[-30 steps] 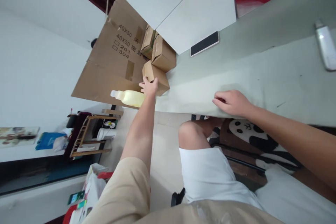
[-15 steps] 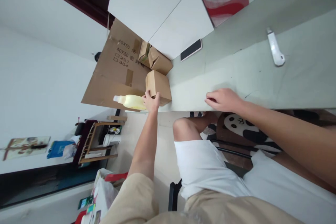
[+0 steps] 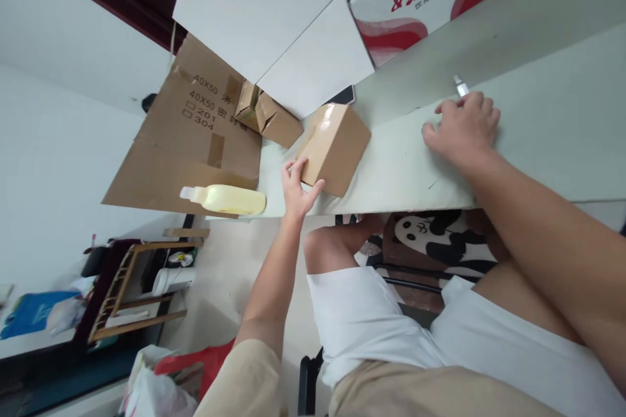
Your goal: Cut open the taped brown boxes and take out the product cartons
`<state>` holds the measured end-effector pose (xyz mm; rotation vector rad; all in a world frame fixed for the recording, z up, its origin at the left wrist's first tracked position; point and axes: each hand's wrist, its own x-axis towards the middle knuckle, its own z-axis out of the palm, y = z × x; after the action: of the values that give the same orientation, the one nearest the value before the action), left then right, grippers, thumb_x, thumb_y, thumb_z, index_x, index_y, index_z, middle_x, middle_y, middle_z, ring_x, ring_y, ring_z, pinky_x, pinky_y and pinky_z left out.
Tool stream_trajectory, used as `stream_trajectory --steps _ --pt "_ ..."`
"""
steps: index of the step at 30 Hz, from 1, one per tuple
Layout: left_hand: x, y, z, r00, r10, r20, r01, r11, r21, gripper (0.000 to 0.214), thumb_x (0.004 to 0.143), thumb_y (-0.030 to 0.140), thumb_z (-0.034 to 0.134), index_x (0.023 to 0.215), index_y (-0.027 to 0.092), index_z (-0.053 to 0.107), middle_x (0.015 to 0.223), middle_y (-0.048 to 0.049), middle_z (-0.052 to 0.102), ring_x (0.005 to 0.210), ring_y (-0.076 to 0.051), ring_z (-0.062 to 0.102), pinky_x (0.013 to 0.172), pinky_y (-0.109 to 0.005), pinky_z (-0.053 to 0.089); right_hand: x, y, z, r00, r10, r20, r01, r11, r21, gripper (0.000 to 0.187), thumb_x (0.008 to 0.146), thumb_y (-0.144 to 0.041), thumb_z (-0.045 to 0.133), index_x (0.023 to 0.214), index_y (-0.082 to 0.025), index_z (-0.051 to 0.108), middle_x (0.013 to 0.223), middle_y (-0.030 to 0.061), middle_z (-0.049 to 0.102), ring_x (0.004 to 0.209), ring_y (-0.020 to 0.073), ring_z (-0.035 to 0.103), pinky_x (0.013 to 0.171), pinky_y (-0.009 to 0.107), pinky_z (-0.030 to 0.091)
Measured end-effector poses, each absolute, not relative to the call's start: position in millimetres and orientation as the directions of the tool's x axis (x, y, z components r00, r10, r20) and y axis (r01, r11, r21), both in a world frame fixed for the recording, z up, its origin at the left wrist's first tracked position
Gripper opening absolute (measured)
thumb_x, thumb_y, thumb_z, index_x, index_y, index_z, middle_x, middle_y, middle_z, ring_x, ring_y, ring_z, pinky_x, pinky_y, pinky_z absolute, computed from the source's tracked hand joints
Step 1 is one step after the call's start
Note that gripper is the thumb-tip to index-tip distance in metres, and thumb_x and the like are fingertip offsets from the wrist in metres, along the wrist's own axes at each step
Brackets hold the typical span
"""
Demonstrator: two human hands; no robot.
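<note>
My left hand [image 3: 298,192] grips the near end of a brown cardboard box [image 3: 345,150], with thumb and fingers spread around its lower corner. The box sits tilted askew on the table, its taped side turned up. Beside that hand, a pale yellow bottle [image 3: 227,200] with a whitish cap lies at the table's front edge. My right hand [image 3: 467,127] has its fingers curled over a white box cutter [image 3: 461,86]. Only the cutter's slim tip end shows past the fingers; the handle is hidden beneath the hand.
Smaller brown boxes [image 3: 278,120] stand by a large printed cardboard sheet [image 3: 195,143] on the left. White cartons [image 3: 317,45] and a red-and-white carton [image 3: 391,26] line the back. A dark flat device [image 3: 347,95] is partly hidden behind the box.
My left hand has brought the cardboard box rightward and turned it, away from the bottle. My right hand has moved from the table's front edge out onto the box cutter. The view has shifted.
</note>
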<state>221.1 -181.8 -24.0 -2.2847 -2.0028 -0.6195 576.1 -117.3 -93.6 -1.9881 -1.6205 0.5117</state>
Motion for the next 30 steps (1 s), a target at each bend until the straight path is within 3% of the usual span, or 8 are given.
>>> stream_trajectory --steps 4,7,12,18,24,27,30 --pt "240.5 -132.7 -42.8 0.296 0.851 0.435 0.799 -0.470 0.376 0.085 0.071 0.083 0.070 0.134 0.027 0.059 0.130 -0.0111 0.049 0.132 -0.032 0.052 0.116 -0.053 0.047 582.8 -117.2 -90.8 0.267 0.963 0.019 0.771 -0.202 -0.604 0.042 0.096 -0.036 0.053 0.127 -0.012 0.068 0.144 0.0231 0.046 0.131 0.0362 0.044 0.100 0.049 0.033" --pt "258.0 -103.2 -61.4 0.312 0.782 0.539 0.691 -0.576 0.436 0.089 0.068 0.090 0.066 0.131 0.027 0.058 0.130 -0.0111 0.049 0.130 -0.033 0.055 0.111 -0.052 0.050 589.2 -114.3 -90.2 0.345 0.939 0.003 0.756 -0.276 -0.594 0.040 0.092 -0.032 0.057 0.126 -0.015 0.067 0.142 0.0225 0.049 0.129 0.0376 0.045 0.101 0.050 0.036" --pt "277.3 -87.4 -84.3 0.247 0.664 0.706 0.620 -0.668 0.412 0.081 0.072 0.087 0.064 0.126 0.027 0.062 0.128 -0.0109 0.051 0.127 -0.033 0.055 0.110 -0.055 0.047 605.0 -105.4 -92.4 0.297 0.953 -0.057 0.790 -0.279 -0.546 0.039 0.091 -0.025 0.052 0.124 -0.016 0.070 0.131 0.0218 0.058 0.123 0.0368 0.050 0.099 0.051 0.040" --pt "282.2 -87.1 -91.6 0.235 0.588 0.774 0.570 -0.729 0.380 0.075 0.074 0.082 0.066 0.128 0.030 0.063 0.125 -0.0091 0.053 0.128 -0.031 0.053 0.109 -0.053 0.048 615.7 -87.9 -88.8 0.251 0.957 -0.145 0.755 -0.288 -0.589 0.035 0.085 -0.015 0.054 0.115 -0.020 0.071 0.117 0.0145 0.066 0.091 0.0238 0.059 0.082 0.038 0.045" --pt "285.6 -94.2 -86.1 0.293 0.551 0.781 0.563 -0.760 0.325 0.076 0.073 0.078 0.069 0.132 0.030 0.062 0.123 -0.0092 0.054 0.122 -0.030 0.056 0.105 -0.052 0.052 606.8 -84.0 -73.4 0.401 0.892 -0.208 0.407 -0.377 -0.832 0.032 0.085 -0.015 0.057 0.114 -0.022 0.068 0.094 0.0052 0.069 0.075 0.0143 0.053 0.073 0.031 0.040" --pt "277.6 -104.9 -83.6 0.315 0.532 0.786 0.522 -0.789 0.325 0.077 0.074 0.079 0.066 0.133 0.030 0.061 0.126 -0.0099 0.055 0.120 -0.030 0.058 0.103 -0.052 0.054 599.9 -80.3 -75.2 0.468 0.866 -0.178 0.287 -0.340 -0.896 0.046 0.081 -0.006 0.049 0.119 -0.022 0.067 0.080 0.0007 0.062 0.063 0.0120 0.048 0.068 0.030 0.038" --pt "266.2 -122.4 -81.7 0.327 0.574 0.751 0.483 -0.784 0.389 0.076 0.075 0.078 0.066 0.134 0.031 0.059 0.130 -0.0109 0.056 0.122 -0.030 0.059 0.104 -0.053 0.054 590.8 -74.6 -78.8 0.521 0.830 -0.199 0.041 -0.257 -0.966 0.055 0.070 0.000 0.042 0.116 -0.020 0.064 0.078 -0.0007 0.058 0.056 0.0106 0.047 0.061 0.029 0.037"
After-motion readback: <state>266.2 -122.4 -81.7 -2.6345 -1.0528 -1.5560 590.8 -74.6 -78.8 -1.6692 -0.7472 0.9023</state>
